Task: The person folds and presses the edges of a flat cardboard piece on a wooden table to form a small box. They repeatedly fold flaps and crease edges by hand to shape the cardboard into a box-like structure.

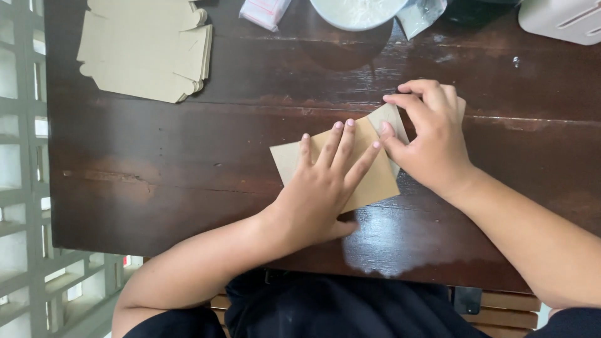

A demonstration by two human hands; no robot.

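Note:
A brown cardboard cutout (377, 181) lies flat near the middle of the dark wooden table (188, 156). My left hand (325, 181) presses down on it with fingers spread flat. My right hand (432, 138) pinches a lighter folded flap (389, 117) at the cutout's far right corner, thumb and fingers closed on it. Part of the cutout is hidden under both hands.
A stack of flat brown cardboard cutouts (147, 50) sits at the table's far left. At the far edge are a pink-and-clear plastic bag (264, 11), a white round container (357, 12), a clear bag (421, 15) and a white box (560, 19). A white lattice (22, 188) runs along the left.

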